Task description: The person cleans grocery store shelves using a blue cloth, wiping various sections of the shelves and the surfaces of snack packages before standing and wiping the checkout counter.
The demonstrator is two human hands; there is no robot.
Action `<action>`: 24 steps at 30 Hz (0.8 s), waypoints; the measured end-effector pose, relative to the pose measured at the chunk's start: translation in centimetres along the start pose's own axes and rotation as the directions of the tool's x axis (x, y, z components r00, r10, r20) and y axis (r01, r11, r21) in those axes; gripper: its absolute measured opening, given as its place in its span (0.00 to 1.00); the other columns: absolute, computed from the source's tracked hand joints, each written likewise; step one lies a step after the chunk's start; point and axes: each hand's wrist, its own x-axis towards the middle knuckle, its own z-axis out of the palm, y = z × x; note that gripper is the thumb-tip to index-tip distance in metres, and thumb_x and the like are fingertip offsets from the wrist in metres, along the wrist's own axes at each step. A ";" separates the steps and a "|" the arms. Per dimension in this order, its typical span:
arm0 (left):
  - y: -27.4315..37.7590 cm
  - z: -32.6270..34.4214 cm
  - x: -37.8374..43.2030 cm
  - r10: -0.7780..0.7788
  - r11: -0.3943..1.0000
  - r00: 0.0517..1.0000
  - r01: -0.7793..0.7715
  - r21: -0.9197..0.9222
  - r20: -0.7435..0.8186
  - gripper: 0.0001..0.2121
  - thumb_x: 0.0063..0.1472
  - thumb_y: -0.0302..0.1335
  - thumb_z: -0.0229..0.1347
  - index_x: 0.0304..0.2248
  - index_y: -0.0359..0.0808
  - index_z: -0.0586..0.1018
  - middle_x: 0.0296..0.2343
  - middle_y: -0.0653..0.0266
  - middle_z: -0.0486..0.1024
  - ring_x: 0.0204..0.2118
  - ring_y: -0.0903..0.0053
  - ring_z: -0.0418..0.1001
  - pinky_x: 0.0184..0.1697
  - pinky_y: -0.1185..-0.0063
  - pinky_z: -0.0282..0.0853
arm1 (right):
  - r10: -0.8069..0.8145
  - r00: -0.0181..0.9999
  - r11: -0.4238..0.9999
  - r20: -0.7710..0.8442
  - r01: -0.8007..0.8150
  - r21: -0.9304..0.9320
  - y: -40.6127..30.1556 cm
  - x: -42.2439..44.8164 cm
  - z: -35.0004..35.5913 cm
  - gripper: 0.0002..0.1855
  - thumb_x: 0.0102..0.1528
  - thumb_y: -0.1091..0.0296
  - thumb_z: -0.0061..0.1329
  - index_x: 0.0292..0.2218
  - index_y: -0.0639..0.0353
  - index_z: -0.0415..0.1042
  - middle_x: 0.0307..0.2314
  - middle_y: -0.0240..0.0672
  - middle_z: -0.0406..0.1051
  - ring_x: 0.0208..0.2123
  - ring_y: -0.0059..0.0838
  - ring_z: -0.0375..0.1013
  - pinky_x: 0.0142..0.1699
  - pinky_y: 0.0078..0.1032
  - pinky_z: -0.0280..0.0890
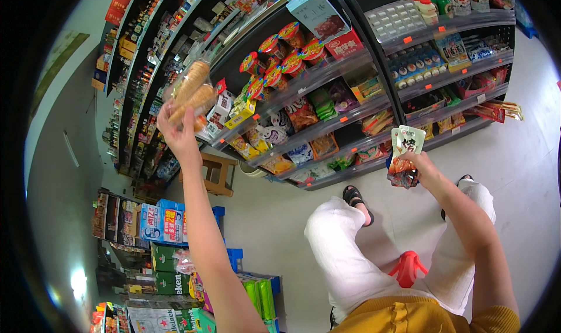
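My left hand (177, 133) is raised at the left end of the snack shelf, gripping a clear plastic bag of long brown bread rolls (193, 89). Low in front of the shelf's right part, my right hand (418, 166) pinches flat glossy snack pouches (405, 155), pale at the top with a reddish food picture below. More than one pouch seems to overlap there; the exact number is hidden. Next to the left hand stand a white box (220, 109) and a yellow carton (240, 114) on the upper shelf.
A tiered shelf (307, 89) of packaged snacks and cup noodles (291, 63) spans the front. A brown plastic stool (219, 175) stands by its left end. Stacked drink cartons (166, 221) and blue pallets (234, 258) are at left. A red plastic seat (407, 269) shows between my legs.
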 end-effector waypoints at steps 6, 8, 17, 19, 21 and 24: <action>7.0 5.4 -13.3 -0.221 0.902 0.921 0.318 -0.290 0.322 0.20 0.53 0.21 0.55 0.45 0.38 0.64 0.40 0.64 0.61 0.42 0.78 0.63 0.40 0.80 0.68 | -0.014 0.999 1.000 0.037 0.014 0.017 -1.5 -0.7 -1.2 0.19 0.46 0.67 0.44 0.38 0.71 0.65 0.28 0.43 0.70 0.27 0.32 0.74 0.29 0.30 0.72; 5.5 8.3 -18.7 -0.295 0.856 0.840 0.444 -0.265 0.456 0.20 0.52 0.21 0.55 0.44 0.39 0.66 0.41 0.63 0.60 0.44 0.77 0.62 0.41 0.79 0.68 | -0.008 1.000 1.000 -0.002 0.008 -0.009 -1.1 -0.2 -1.8 0.18 0.46 0.67 0.45 0.37 0.71 0.66 0.27 0.42 0.71 0.25 0.32 0.74 0.28 0.30 0.72; -0.3 20.2 -26.1 0.087 0.867 0.820 -0.342 0.363 0.565 0.18 0.46 0.22 0.57 0.39 0.46 0.72 0.42 0.60 0.61 0.44 0.62 0.61 0.42 0.68 0.60 | 0.070 0.990 0.997 -0.119 -0.071 -0.002 -2.1 -1.3 -2.4 0.19 0.45 0.68 0.48 0.37 0.72 0.64 0.28 0.45 0.70 0.26 0.36 0.73 0.28 0.33 0.71; -1.5 22.2 -27.0 0.232 0.681 0.738 -0.589 0.436 0.633 0.16 0.47 0.28 0.56 0.39 0.49 0.72 0.44 0.63 0.62 0.45 0.65 0.61 0.41 0.66 0.59 | 0.049 0.990 0.999 -0.136 -0.048 0.010 -2.4 -1.5 -2.1 0.21 0.44 0.68 0.49 0.39 0.72 0.62 0.29 0.45 0.70 0.28 0.35 0.73 0.30 0.33 0.71; -2.8 23.7 -27.5 0.268 0.611 0.718 -0.642 0.463 0.642 0.14 0.50 0.32 0.53 0.39 0.51 0.72 0.45 0.64 0.62 0.45 0.67 0.61 0.40 0.65 0.58 | 0.074 0.986 0.997 -0.148 -0.071 0.025 -2.4 -1.2 -2.1 0.24 0.43 0.68 0.50 0.41 0.70 0.60 0.31 0.44 0.69 0.30 0.34 0.73 0.31 0.32 0.71; -4.2 25.3 -27.6 0.292 0.562 0.766 -0.622 0.545 0.573 0.16 0.49 0.31 0.54 0.40 0.54 0.71 0.45 0.66 0.62 0.44 0.68 0.60 0.40 0.66 0.56 | 0.077 0.980 0.997 -0.183 -0.073 0.031 -2.5 -1.8 -1.6 0.27 0.43 0.67 0.51 0.42 0.70 0.57 0.33 0.44 0.68 0.31 0.33 0.72 0.32 0.32 0.71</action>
